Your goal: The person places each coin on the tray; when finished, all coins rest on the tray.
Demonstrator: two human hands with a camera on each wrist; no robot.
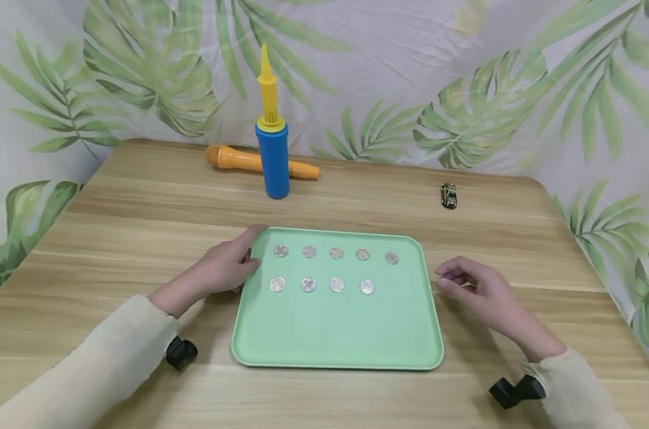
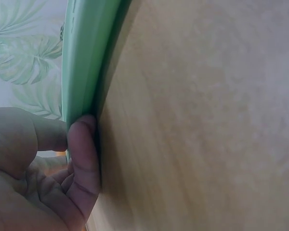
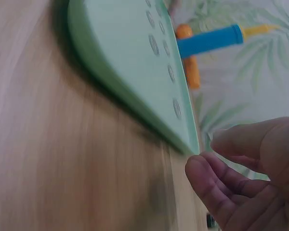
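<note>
A light green rectangular tray (image 1: 335, 333) lies on the wooden table, with several silvery coins (image 1: 336, 252) laid in two rows across its back half. At the tray's left rim my left hand (image 1: 229, 262) grips the edge. In the left wrist view, its thumb and curled fingers close on the green rim (image 2: 82, 62). My right hand (image 1: 477, 292) hovers just off the tray's right side, fingers loosely bent and nothing held. The right wrist view shows those fingertips (image 3: 198, 168) close to the tray's corner.
Behind the tray stands a blue hand pump (image 1: 274, 161) with a yellow nozzle. An orange toy microphone (image 1: 239, 159) lies behind it. A small toy car (image 1: 449, 195) sits at the back right. Leaf-print cloth (image 1: 378, 77) hangs along the table's back and sides.
</note>
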